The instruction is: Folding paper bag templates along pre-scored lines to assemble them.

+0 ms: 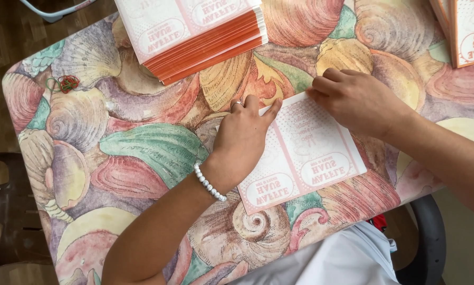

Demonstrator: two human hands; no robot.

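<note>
- Head view: a flat white paper sheet with pale red print [305, 150] lies on the table with a shell-patterned cloth [142, 148], close to the near edge at about 6 o'clock from the table's middle.
- The left hand [242, 140] lies palm-down on the sheet's left half, fingers together and stretched flat, pointing toward 1 o'clock; a ring sits on one finger and a white bead bracelet [209, 183] circles the wrist.
- The right hand [353, 100] presses on the sheet's far corner at about 12 o'clock, fingers curled; whether it pinches the edge or only rests on it, I cannot tell.
- A thick stack of orange-edged white printed sheets [194, 31] sits at 11 o'clock, well apart from the hands.
- Another such pile [466, 29] shows at 2 o'clock, cut off by the frame.
- Red and green rubber bands [64, 83] lie at 9 o'clock near the table's left edge.
</note>
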